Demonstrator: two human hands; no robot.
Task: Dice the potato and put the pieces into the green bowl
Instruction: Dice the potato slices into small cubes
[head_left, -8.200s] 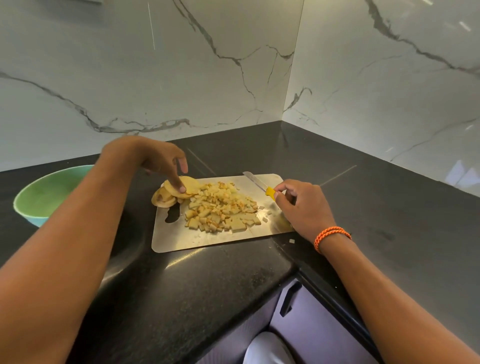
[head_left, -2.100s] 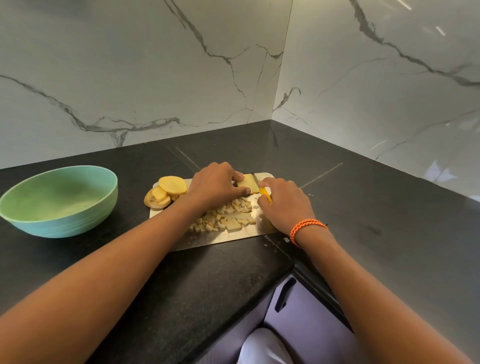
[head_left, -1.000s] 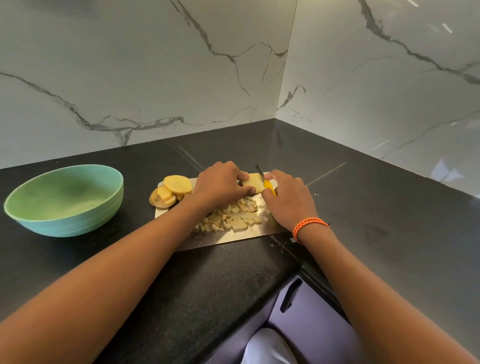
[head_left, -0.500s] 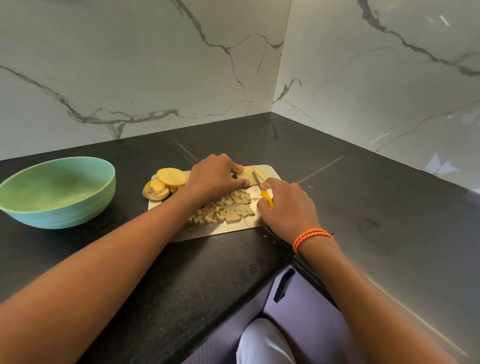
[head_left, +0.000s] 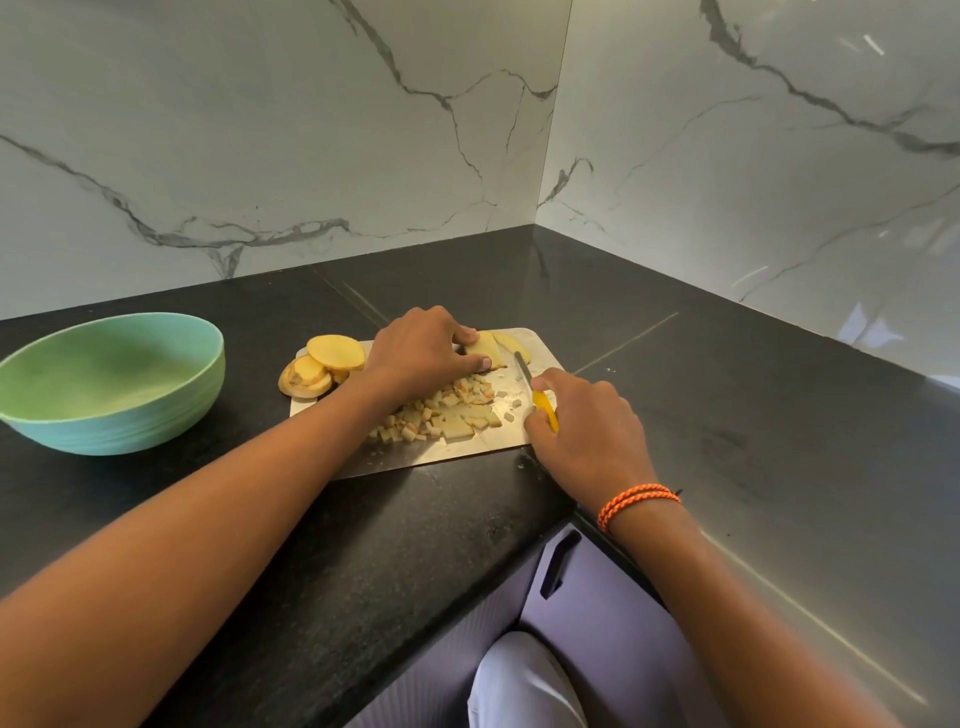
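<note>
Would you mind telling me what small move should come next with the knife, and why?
Probably draw the knife down through the potato slice again. The left hand pins that slice on the cutting board, the right hand grips the yellow handle with the blade beside it, more slices wait uncut, and the green bowl appears to hold no pieces.

L hand (head_left: 421, 349) pins potato slice (head_left: 484, 345); R hand (head_left: 587, 431) probably grips knife (head_left: 535, 388)

One green bowl (head_left: 111, 382), one knife (head_left: 535, 387), one cutting board (head_left: 441, 452), two hands.
</note>
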